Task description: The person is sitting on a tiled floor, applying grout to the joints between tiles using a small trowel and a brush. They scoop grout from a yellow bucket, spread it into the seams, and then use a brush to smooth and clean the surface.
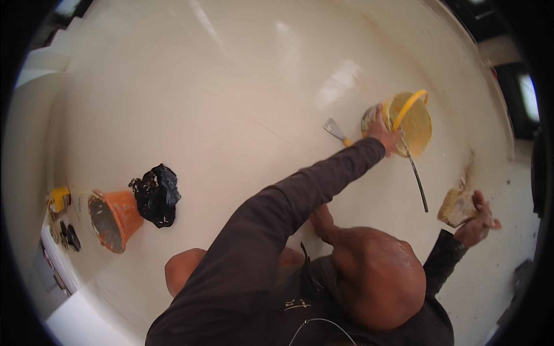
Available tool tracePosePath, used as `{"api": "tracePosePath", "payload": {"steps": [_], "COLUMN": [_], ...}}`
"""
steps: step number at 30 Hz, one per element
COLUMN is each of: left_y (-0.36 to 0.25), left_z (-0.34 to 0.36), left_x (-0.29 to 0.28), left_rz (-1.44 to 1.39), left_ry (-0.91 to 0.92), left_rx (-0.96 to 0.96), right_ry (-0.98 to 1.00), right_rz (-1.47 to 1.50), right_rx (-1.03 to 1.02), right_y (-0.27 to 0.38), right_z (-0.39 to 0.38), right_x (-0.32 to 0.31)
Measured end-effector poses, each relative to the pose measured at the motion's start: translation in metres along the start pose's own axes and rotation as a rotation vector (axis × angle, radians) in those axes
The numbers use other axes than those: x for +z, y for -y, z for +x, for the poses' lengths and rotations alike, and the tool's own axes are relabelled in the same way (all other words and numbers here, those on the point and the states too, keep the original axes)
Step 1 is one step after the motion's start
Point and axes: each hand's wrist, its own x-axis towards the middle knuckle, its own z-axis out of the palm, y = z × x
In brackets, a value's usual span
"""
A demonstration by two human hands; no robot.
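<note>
My left arm reaches across to a yellow bucket point(424, 130) at the right. My left hand point(385, 134) grips its near side by the rim, fingers closed on it. The bucket has a raised yellow handle point(408, 109) and a smeared, pale yellow inside. A thin dark rod point(416, 180) slants from beside that hand over the floor. At the lower right, my right hand point(475, 224) is closed against a crumpled, yellowish-brown bag-like bundle point(457, 207); part of the grip is hidden. A scraper point(334, 130) with a metal blade lies left of the bucket.
An orange bucket point(124, 216) with a grey-smeared inside lies tipped at the left, beside a crumpled black plastic bag point(158, 196). A yellow item point(59, 199) and dark small things point(70, 237) sit near the left wall. Pale floor point(202, 115) stretches ahead; my bent knees are close by.
</note>
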Motion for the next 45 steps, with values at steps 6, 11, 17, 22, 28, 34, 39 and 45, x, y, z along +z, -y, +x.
{"api": "tracePosePath", "payload": {"steps": [6,11,17,22,28,34,39,45], "left_y": [0.001,-0.003,-0.045,-0.143,-0.249,-0.249,-0.160,-0.069], "left_z": [0.008,0.014,-0.003,-0.075,-0.126,-0.217,-0.297,-0.312], "left_x": [0.007,-0.075,-0.147,-0.239,-0.392,-0.555,-0.732,-0.945], "left_rz": [0.262,-0.100,-0.108,-0.261,-0.747,-0.568,-0.699,-1.322], "left_ry": [-0.221,-0.223,-0.351,-0.341,-0.583,-1.001,-1.221,-1.540], "left_rx": [0.054,-0.004,0.116,0.164,0.173,0.049,-0.133,-0.088], "right_ry": [0.392,1.161,1.091,1.104,1.199,1.176,1.145,1.114], "right_rz": [-0.275,-0.535,-0.913,-1.105,-1.112,-1.221,-1.222,-1.269], "right_rx": [0.255,-0.200,-0.274,-0.135,-0.076,0.084,0.123,-0.153], "right_y": [-0.086,-0.147,-0.173,-0.107,-0.009,0.115,0.178,0.237], "right_z": [-0.053,-0.147,-0.168,-0.167,-0.111,-0.055,-0.032,-0.065], "right_x": [0.015,0.152,0.237,0.231,0.280,0.269,0.342,0.572]}}
